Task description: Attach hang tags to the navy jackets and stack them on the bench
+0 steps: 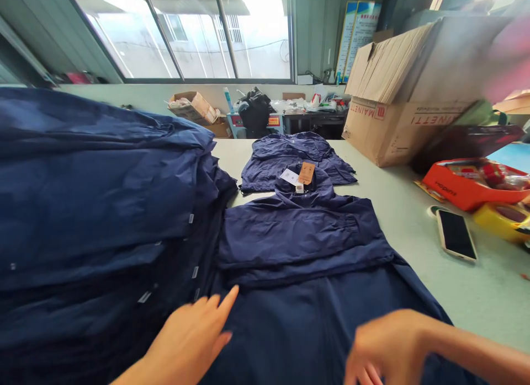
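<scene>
An orange box [449, 193] on the right of the desk [488, 297] is open at the top and holds red and clear-wrapped items. Behind it stands a large cardboard box [383, 132] printed "MAINETTI"; its inside cannot be seen. Near the window, a small open cardboard box [203, 108] holds whitish, crumpled material.

The navy jacket [290, 236] lies flat on the desk in front of the person, its collar, with a brown tag [306, 173] and a white tag [289, 177], pointing away toward the window. Its long axis runs from the person toward the window, and the sleeves lie folded across the upper part. Just beyond the collar is a folded navy garment [290, 153]; a tall pile of navy garments [95, 208] is on the left.

The left hand [192, 332] is open, index finger extended near the jacket's folded edge, holding nothing visible. The right hand [387, 343] bends down over the jacket's lower part, fingers curled and cut off by the frame; whether it grips cloth cannot be told. A phone [456, 234] lies right of the jacket.
</scene>
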Demonstrator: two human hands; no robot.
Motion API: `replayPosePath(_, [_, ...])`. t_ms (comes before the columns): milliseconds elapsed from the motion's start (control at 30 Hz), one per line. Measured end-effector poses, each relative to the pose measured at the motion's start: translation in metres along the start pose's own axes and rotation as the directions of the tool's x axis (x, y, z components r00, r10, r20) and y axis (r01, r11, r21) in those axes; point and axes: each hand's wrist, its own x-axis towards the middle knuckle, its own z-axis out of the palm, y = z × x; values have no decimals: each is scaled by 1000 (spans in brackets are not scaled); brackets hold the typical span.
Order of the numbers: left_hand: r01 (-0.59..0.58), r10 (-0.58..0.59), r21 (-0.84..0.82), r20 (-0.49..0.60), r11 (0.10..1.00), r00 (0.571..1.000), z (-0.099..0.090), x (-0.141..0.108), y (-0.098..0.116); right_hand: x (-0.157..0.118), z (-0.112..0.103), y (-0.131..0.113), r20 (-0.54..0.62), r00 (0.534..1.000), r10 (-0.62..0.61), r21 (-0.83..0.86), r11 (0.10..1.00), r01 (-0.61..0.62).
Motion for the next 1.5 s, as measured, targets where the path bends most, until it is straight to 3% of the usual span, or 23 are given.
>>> replayPosePath(33, [1, -2, -27, -54, 1000, 999, -14, 10, 9, -1, -14, 2, -167, 986, -1, 43, 999, 9])
replayPosePath(67, [-15, 8, -75, -104, 997, 995, -26, 23, 17, -1, -28, 5, -346, 938, 18, 72, 997, 7])
replayPosePath(133, [-114, 75, -215, -185, 970, 980, -41, 55, 34, 5, -59, 17, -615, 786, 57, 90, 996, -2])
replayPosePath(233, [-292, 172, -444, -292, 847, 941, -45, 115, 59, 25, -107, 47, -805, 588, 76, 136, 989, 59])
replayPosePath(333, [-413, 142, -654, -426, 634, 893, -41, 180, 85, 51, -156, 78, -881, 417, 223, 316, 934, 169])
replayPosePath(433, [-486, 42, -764, -520, 425, 853, -40, 239, 108, 77, -200, 98, -861, 287, 419, 502, 790, 352])
replayPosePath(500, [-471, -79, -815, -523, 338, 848, -41, 272, 118, 96, -225, 106, -838, 200, 508, 541, 722, 431])
replayPosePath(567, [-444, -199, -857, -498, 262, 844, -42, 299, 123, 116, -247, 111, -825, 145, 547, 546, 703, 456])
replayPosePath(700, [-429, -370, -903, -410, 33, 834, -35, 333, 120, 153, -278, 121, -828, 89, 553, 526, 713, 463])
replayPosePath(800, [-401, -399, -898, -305, -183, 865, -28, 346, 112, 172, -292, 131, -828, 62, 557, 519, 720, 461])
replayPosePath(867, [-386, -385, -885, -272, -260, 882, -24, 351, 107, 180, -298, 138, -827, 49, 560, 518, 725, 453])
replayPosePath(933, [-381, -372, -881, -266, -282, 889, -22, 354, 104, 186, -302, 144, -826, 28, 563, 515, 734, 444])
replayPosePath(1100, [-387, -342, -896, -300, -219, 890, -19, 358, 106, 192, -292, 149, -833, -6, 553, 484, 735, 475])
replayPosePath(1233, [-457, -399, -887, -395, -69, 827, -14, 361, 108, 185, -262, 152, -894, 1, 448, 338, 673, 658])
replayPosePath(1367, [-493, -440, -870, -440, -8, 783, -12, 360, 109, 173, -231, 153, -923, -27, 384, 220, 584, 781])
replayPosePath(1433, [-560, -434, -824, -536, 83, 724, -12, 356, 110, 169, -223, 150, -924, -17, 383, 209, 541, 815])
replayPosePath(1500, [-644, -389, -737, -666, 205, 637, -13, 352, 110, 167, -222, 147, -921, -1, 390, 218, 517, 828])
